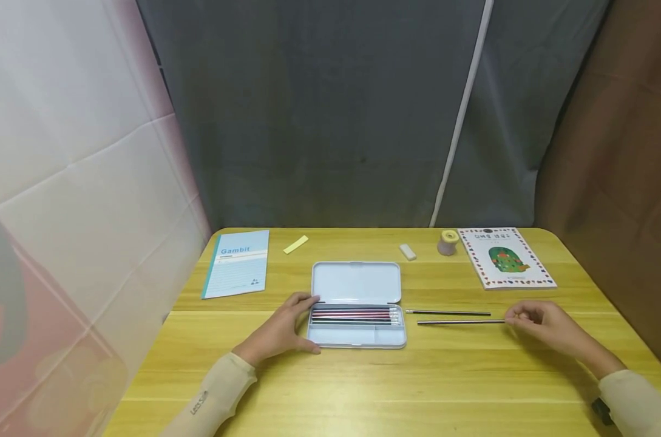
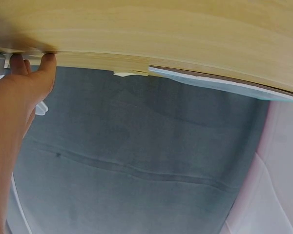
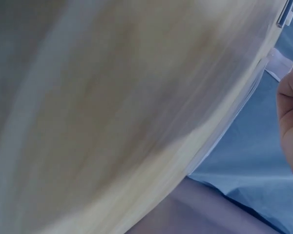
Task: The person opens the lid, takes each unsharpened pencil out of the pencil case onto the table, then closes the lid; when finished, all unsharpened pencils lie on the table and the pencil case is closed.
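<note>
Left sleeve [image 1: 215,388]: seen at 7 o'clock.
Lower pencil [image 1: 461,322]: pinched by the right hand [image 1: 545,325], the nearer one; pointed longways to 9 o'clock, where the case [image 1: 341,335] is found.
Case: held at its 9 o'clock edge by the left hand [image 1: 280,326].

We note yellow wood-grain table [image 1: 363,388]. Far L: blue notebook [image 1: 236,267], then yellow strip [image 1: 295,244]. Far R: white eraser [image 1: 408,252], spool [image 1: 447,244] w/ yellow top, picture bk [image 1: 506,259]. Betw., nearer: open pencil case [image 1: 341,335], lid to far side. Just R of it: dark pencil [image 1: 448,313], lying L–R.
</note>
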